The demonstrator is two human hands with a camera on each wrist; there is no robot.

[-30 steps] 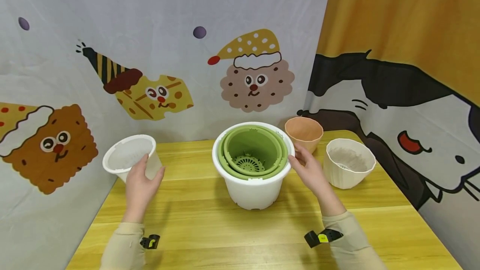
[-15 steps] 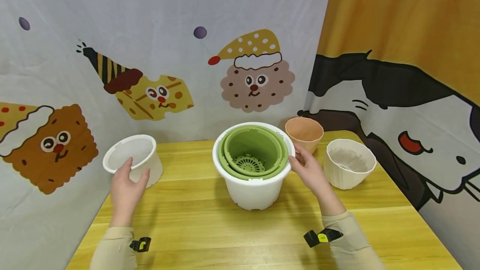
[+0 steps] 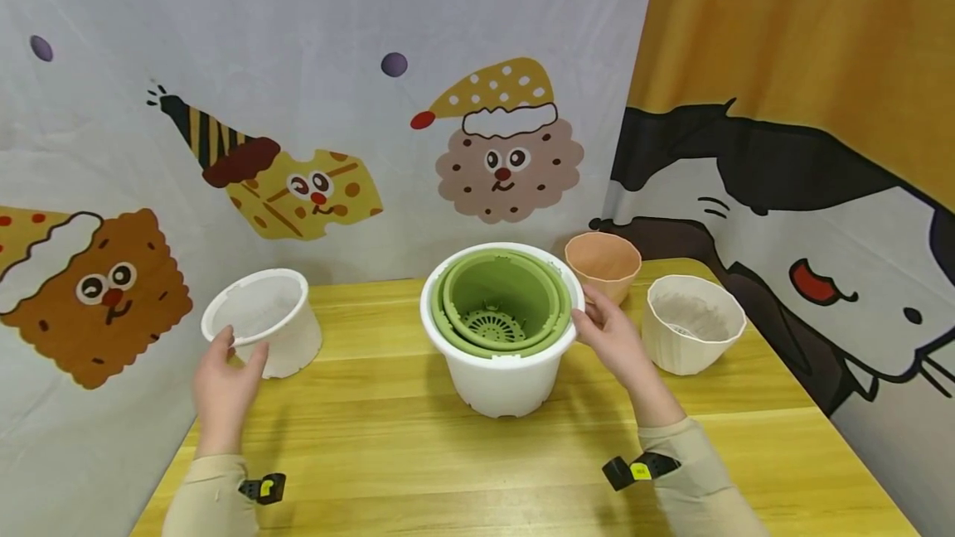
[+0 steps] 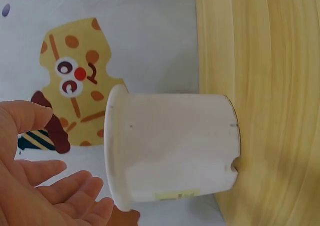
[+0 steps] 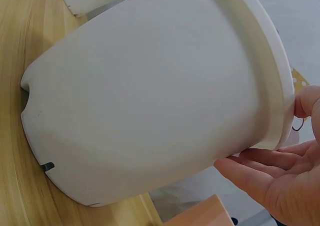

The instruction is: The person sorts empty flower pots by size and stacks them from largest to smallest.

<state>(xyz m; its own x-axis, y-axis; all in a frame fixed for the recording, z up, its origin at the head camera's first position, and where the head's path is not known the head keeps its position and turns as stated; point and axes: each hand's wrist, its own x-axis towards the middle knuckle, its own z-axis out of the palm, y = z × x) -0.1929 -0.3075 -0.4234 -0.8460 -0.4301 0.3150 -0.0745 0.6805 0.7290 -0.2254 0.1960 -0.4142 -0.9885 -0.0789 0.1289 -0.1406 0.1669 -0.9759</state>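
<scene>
In the head view a large white flower pot (image 3: 501,388) stands upright mid-table, with two green pots (image 3: 501,297) nested inside it; the inner one has a slotted bottom. My right hand (image 3: 613,338) holds this white pot at the right side of its rim, fingers against the rim and wall in the right wrist view. At the left, a smaller white pot (image 4: 175,141) stands upright on the table. My left hand (image 3: 227,396) is just in front of its rim, fingers spread and relaxed, holding nothing; the left wrist view shows a gap between fingertips and rim.
An orange pot (image 3: 603,259) stands at the back right, behind my right hand. A cream ribbed pot (image 3: 690,346) stands near the right edge of the wooden table (image 3: 418,471). Printed cloth (image 3: 321,40) hangs behind and along the sides.
My left hand has moved left and back toward me, away from over the small white pot, uncovering its front. My right hand and the pots have stayed in place.
</scene>
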